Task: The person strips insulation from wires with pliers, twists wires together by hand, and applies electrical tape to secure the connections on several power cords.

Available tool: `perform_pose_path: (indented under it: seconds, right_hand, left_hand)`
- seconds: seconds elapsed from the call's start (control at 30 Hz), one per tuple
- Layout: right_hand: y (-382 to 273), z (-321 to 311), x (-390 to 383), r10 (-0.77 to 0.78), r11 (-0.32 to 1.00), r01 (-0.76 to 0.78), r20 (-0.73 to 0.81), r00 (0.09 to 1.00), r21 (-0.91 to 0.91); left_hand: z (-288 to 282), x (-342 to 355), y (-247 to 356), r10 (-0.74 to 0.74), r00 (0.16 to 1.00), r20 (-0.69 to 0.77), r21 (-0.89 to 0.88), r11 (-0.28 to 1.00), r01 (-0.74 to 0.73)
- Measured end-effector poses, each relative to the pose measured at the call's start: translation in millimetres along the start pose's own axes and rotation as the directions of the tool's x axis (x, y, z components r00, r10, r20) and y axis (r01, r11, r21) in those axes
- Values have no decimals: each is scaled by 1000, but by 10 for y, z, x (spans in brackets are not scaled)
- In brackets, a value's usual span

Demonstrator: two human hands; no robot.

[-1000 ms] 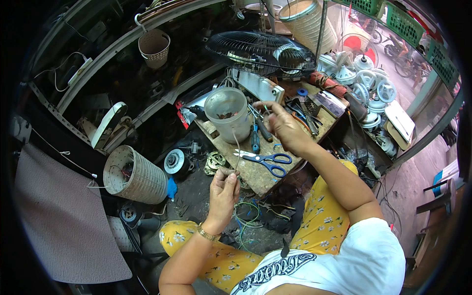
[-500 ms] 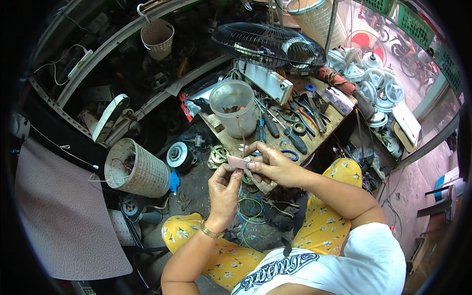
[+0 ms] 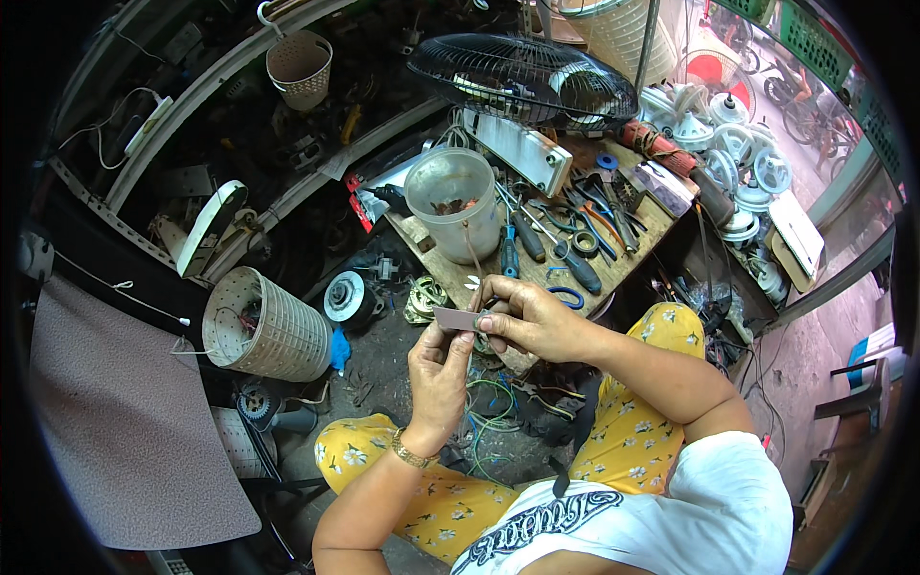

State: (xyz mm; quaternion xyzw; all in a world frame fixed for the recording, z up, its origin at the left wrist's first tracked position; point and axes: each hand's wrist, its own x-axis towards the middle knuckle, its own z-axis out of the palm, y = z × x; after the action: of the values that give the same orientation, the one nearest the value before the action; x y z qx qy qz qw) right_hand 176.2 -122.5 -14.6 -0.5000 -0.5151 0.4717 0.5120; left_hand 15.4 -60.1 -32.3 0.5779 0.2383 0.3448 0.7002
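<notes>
Strip (image 3: 454,318) sits between both hands in my head view, just before the near edge of the bench (image 3: 448,272): the left grip (image 3: 438,381) pinches its lower edge, the right grip (image 3: 529,318) its right end. A second ago the hands stood apart; now they meet on it. Over the last half-second it has greyed and changed slant, which I read as minor adjustment within one hold. A strand (image 3: 473,251) runs from the tub (image 3: 434,230) down to the right grip; whether it's pinched there, I can't tell. The tub holds reddish-brown scraps (image 3: 454,205). A tilted basket (image 3: 292,331) on the floor contains a dark tangle (image 3: 248,318).
</notes>
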Motion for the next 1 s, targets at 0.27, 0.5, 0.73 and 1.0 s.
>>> perform_pose_path:
  seconds: [0.27, 0.5, 0.73, 1.0]
  right_hand:
    - [7, -24, -12, -21, 997, 21, -3, 1000, 79]
    - [25, -24, 11, -37, 998, 38, -15, 999, 59]
    - [27, -78, 3, 43, 993, -45, 14, 999, 111]
    - [12, -129, 3, 114, 989, -114, -2, 993, 97]
  left_hand:
    - [-6, 5, 18, 68, 996, 62, 17, 997, -69]
    - [-21, -13, 6, 59, 997, 45, 57, 996, -62]
    - [-24, -49, 37, 25, 999, 19, 97, 995, -27]
    - [-79, -77, 25, 2, 999, 33, 140, 990, -6]
